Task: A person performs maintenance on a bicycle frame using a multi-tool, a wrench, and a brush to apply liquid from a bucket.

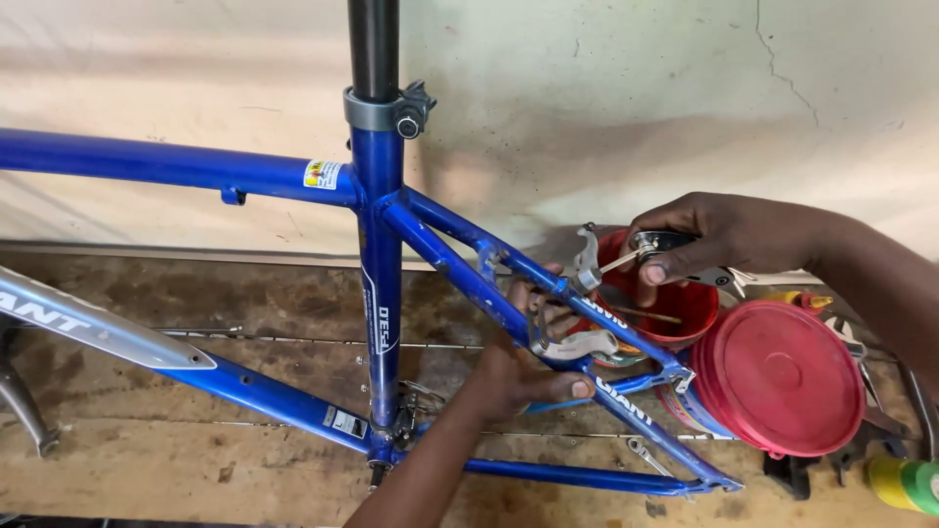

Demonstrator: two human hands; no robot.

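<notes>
A blue bicycle frame (381, 293) stands in front of me, its black seatpost (374, 44) held by a grey clamp. My left hand (518, 376) reaches through the rear triangle and grips a silver brake arm (577, 344) by the seat stay. Above the stay, my right hand (699, 240) pinches a small dark metal part, touching the other silver brake arm (587, 259) on the stay. Part of my left fingers is hidden behind the tube.
An open red tub (675, 303) sits behind the stays, with a red lidded container (778, 376) to its right. A spanner (646, 455) lies on the worn wooden surface (196, 450). A pale wall (636, 98) is behind. A yellow-green object (905, 484) is at lower right.
</notes>
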